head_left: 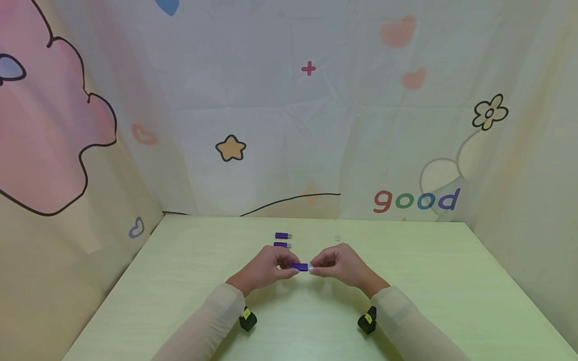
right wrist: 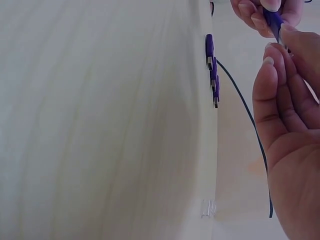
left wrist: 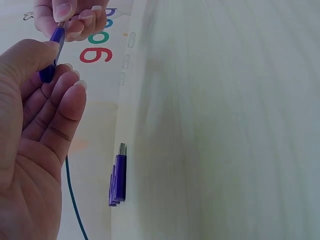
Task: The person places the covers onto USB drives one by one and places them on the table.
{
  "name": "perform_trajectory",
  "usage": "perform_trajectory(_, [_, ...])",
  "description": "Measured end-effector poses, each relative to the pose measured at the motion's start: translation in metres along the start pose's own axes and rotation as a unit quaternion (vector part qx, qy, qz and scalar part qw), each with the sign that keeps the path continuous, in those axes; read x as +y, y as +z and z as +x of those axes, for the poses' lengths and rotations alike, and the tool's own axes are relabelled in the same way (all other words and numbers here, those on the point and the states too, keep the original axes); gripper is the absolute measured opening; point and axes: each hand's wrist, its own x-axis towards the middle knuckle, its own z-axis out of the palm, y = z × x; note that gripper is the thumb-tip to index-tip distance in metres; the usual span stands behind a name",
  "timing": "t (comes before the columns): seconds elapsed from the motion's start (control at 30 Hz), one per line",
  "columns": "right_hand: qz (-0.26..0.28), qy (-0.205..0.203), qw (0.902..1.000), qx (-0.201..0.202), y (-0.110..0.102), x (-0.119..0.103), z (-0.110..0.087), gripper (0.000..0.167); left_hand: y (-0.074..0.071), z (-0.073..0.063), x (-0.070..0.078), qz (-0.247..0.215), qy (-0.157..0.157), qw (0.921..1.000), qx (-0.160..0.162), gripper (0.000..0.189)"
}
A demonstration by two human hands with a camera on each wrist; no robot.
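Observation:
In the head view my left hand [head_left: 277, 264] pinches a purple USB stick [head_left: 300, 267] by its body, metal plug pointing right. My right hand [head_left: 338, 264] meets it at the plug end, thumb and fingers pinching a small clear cap [right wrist: 289, 51]. How far the cap covers the plug is hidden by the fingertips. From the left wrist, the held USB stick [left wrist: 52, 60] slants between both hands. Behind the left hand lie more purple USB sticks [head_left: 283, 235], plugs to the right; the right wrist view shows three of these USB sticks [right wrist: 209, 50] in a row.
Loose clear caps [head_left: 337, 238] lie on the table behind my right hand; the left wrist view shows several such caps [left wrist: 126, 61]. The pale table [head_left: 180, 281] ends at a printed curtain [head_left: 271, 170]. A small black device [head_left: 248, 319] sits at each wrist.

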Motion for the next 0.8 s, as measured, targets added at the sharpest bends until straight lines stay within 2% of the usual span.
perform_trajectory(0.3, [-0.017, 0.002, 0.9999, 0.0, 0.0013, 0.001, 0.0013, 0.012, -0.0005, 0.0008, 0.0023, 0.035, 0.015, 0.9993, -0.007, 0.011])
perform_trajectory(0.8, [-0.042, -0.004, 0.9991, 0.006, 0.0046, 0.0021, 0.0052, 0.013, -0.0004, 0.0034, -0.003, 0.036, 0.02, 0.9991, -0.006, 0.01])
